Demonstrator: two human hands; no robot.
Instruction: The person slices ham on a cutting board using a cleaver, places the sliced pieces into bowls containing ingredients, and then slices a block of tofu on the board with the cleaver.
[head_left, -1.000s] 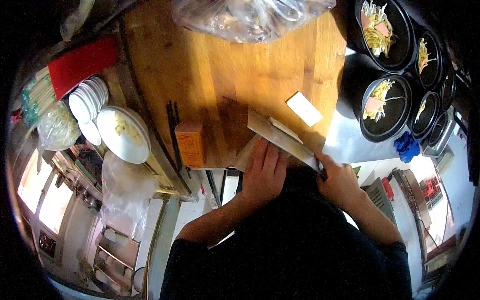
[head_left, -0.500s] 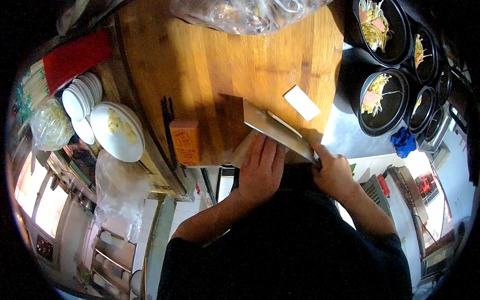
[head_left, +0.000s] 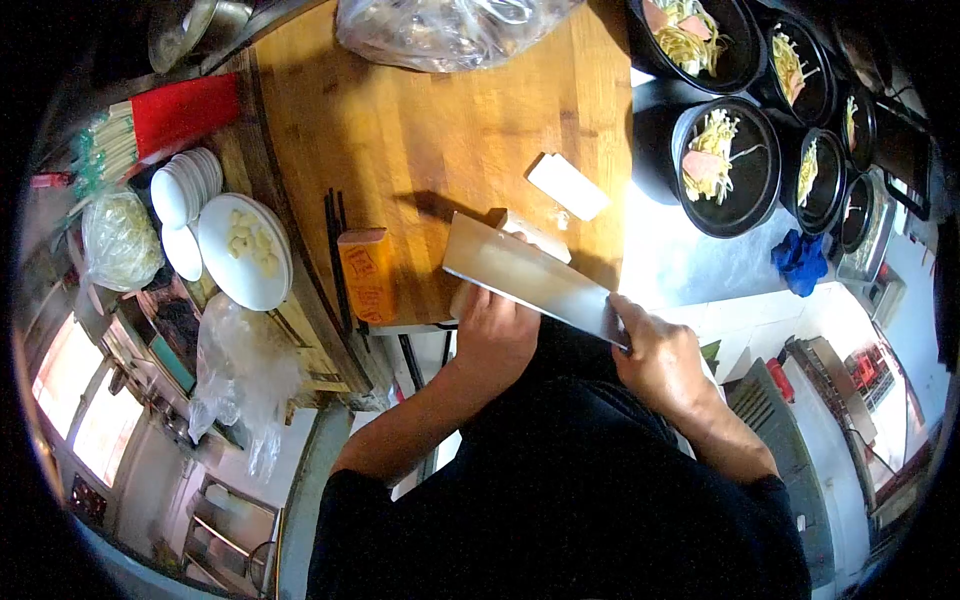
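Observation:
A broad cleaver (head_left: 535, 280) is held by its handle in my right hand (head_left: 660, 355), its blade slanting over the near edge of the wooden board (head_left: 440, 130). My left hand (head_left: 497, 335) presses with its fingers bent on a pale block (head_left: 463, 299), mostly hidden under the blade. Just beyond the blade a white piece (head_left: 537, 238) shows partly. Farther off, a white rectangular slab (head_left: 567, 186) lies on the board with small crumbs near it. An orange packet (head_left: 367, 277) stands left of my left hand, beside dark chopsticks (head_left: 337, 260).
Several black bowls (head_left: 728, 165) with noodles and pink slices stand at the right, near a blue cloth (head_left: 799, 262). A clear plastic bag (head_left: 450, 30) lies at the board's far side. White plates (head_left: 245, 285) and small stacked dishes (head_left: 188, 188) are at the left.
The view has shifted, so the bowls appear farther left. The cleaver blade now lies flatter, and the white piece beyond it looks thicker. Crumbs show beside the slab.

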